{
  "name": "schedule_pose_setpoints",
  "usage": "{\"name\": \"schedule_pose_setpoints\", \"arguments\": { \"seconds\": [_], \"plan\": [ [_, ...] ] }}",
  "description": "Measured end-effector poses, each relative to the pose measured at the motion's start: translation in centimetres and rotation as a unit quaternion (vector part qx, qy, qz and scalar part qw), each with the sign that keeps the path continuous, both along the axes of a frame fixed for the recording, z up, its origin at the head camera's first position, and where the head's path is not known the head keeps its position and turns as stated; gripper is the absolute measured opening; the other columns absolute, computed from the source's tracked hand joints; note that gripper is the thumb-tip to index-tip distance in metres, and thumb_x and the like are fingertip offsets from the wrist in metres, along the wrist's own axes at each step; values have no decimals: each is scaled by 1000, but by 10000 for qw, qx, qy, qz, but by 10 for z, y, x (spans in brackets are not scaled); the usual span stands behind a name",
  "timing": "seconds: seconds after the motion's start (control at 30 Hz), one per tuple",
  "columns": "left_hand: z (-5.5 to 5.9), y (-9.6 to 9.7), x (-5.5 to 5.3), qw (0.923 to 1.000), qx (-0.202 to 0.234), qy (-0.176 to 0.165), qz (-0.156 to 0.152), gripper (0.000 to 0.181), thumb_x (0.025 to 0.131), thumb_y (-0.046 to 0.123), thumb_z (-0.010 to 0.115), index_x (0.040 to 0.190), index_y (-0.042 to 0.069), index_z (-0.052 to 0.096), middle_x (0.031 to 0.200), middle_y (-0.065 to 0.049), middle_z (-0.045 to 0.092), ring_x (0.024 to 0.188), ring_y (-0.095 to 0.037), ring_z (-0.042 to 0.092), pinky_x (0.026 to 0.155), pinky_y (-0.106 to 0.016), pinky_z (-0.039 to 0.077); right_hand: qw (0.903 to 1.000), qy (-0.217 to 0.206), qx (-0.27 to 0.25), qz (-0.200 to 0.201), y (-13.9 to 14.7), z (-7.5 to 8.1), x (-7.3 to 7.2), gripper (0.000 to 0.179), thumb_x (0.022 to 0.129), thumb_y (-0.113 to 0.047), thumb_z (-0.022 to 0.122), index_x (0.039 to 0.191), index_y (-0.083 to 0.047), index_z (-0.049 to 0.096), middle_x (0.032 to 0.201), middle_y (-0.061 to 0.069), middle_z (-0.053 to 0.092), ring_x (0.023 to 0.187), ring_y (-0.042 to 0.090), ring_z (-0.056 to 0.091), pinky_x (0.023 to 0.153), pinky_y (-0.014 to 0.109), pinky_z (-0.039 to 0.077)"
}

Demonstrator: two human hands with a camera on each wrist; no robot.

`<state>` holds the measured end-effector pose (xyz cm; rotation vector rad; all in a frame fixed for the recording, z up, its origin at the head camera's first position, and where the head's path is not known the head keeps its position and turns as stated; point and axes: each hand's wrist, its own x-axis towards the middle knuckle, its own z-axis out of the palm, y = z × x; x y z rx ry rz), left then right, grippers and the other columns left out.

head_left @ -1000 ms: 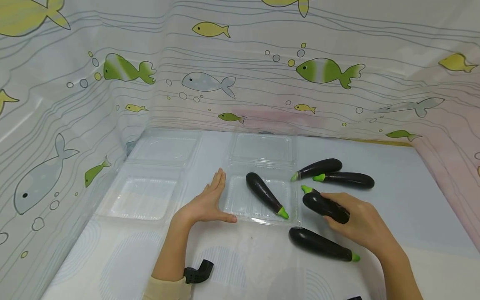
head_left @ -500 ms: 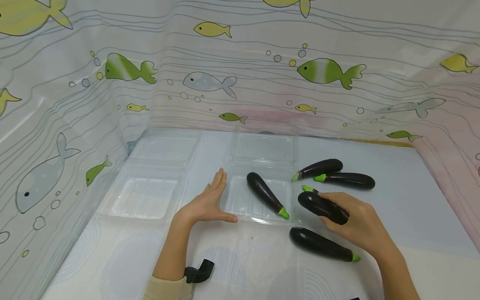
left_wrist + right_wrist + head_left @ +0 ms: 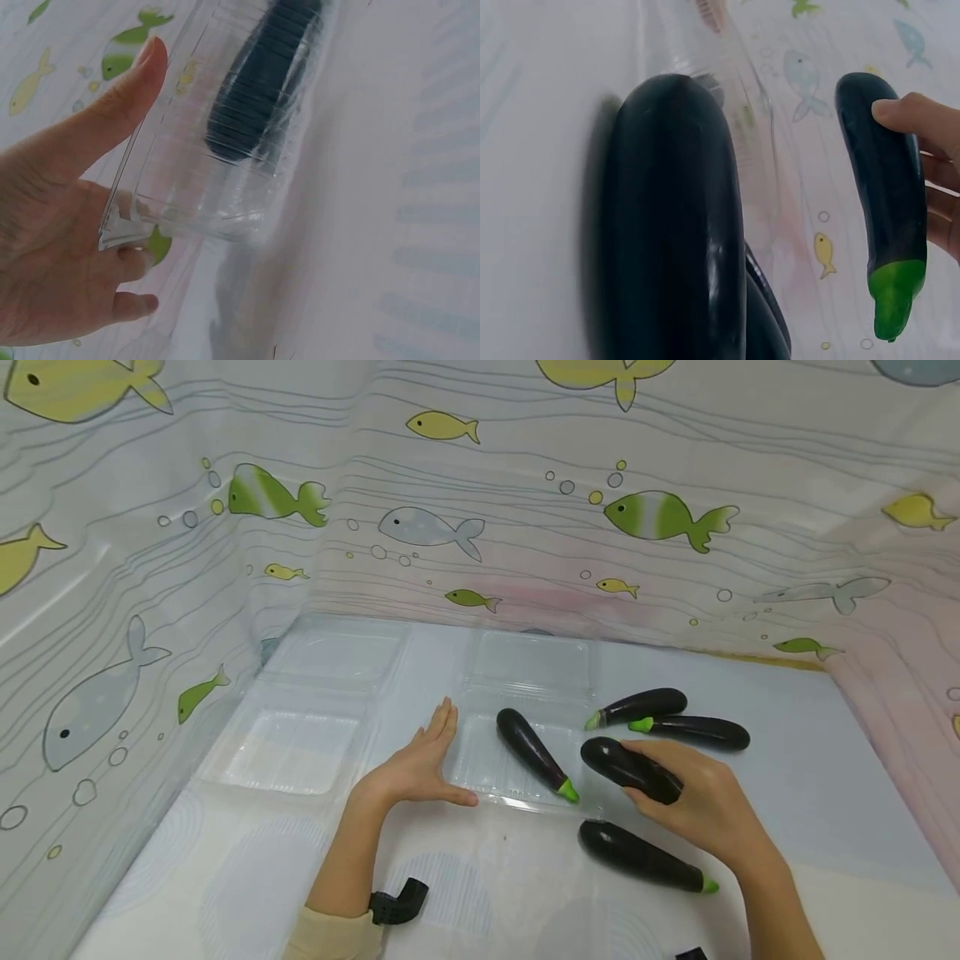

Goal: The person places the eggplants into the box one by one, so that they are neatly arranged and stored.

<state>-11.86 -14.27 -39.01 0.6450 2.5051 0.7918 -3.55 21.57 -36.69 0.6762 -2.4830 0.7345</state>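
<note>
In the head view my right hand (image 3: 693,793) grips a dark purple eggplant (image 3: 626,768) over the right side of a clear lidded plastic box (image 3: 468,768). Its green stem (image 3: 894,296) shows in the right wrist view, pointing away from the thumb's end. Another eggplant (image 3: 528,747) lies slantwise inside that box. My left hand (image 3: 416,768) stands at the box's left side, fingers straight and thumb spread; the left wrist view has the box's clear corner (image 3: 116,232) between thumb and fingers. A loose eggplant (image 3: 645,856) lies in front of my right hand.
Two more eggplants, one (image 3: 645,703) behind the other (image 3: 697,732), lie on the table beyond my right hand. A second clear box (image 3: 292,752) with its lid raised back sits at the left. A fish-patterned curtain (image 3: 525,552) encloses the back and sides.
My right hand has moved left with its eggplant, toward the box, and the green stem has turned out of sight in the head view. The left hand keeps its place.
</note>
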Motion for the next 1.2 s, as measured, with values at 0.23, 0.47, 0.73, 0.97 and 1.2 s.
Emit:
{"name": "schedule_pose_setpoints", "arguments": {
  "seconds": [0.23,0.47,0.73,0.97,1.2],
  "plan": [
    [1,0,0,10000,-12,-4,-27,133,67,45,86,152,0,-6,158,-13,-18,145,-23,-11,116,-48,4,9997,-102,-104,197,-9,4,-4,52,86,-55,61,119,-16,68,105,-6,69,90,8,62,77,9,44],
    [1,0,1,10000,30,9,-17,133,67,45,86,152,0,-6,158,-13,-18,145,-24,-11,116,-48,4,9989,-114,-215,396,-21,10,-9,54,69,-25,86,119,-16,68,108,-5,70,88,11,63,75,14,48],
    [-1,-1,1,10000,17,-5,20,135,66,47,86,152,2,-7,157,-11,-19,145,-24,-10,117,-47,5,9976,-50,-305,615,-31,8,-16,59,61,-10,86,118,-13,69,110,-2,69,97,17,65,87,9,42],
    [-1,-1,2,10000,30,-9,20,134,66,46,86,152,2,-7,158,-11,-19,145,-24,-10,116,-48,5,9949,-161,-408,906,-40,1,-25,51,83,-48,70,117,-10,68,108,-3,69,95,13,64,81,16,49],
    [-1,-1,1,10000,5,-6,37,133,67,45,86,152,2,-6,158,-11,-19,145,-23,-11,117,-46,4,9897,-275,-491,1319,-59,3,-32,50,83,-43,73,120,-10,67,117,-3,68,104,14,64,81,24,53]
  ]
}}
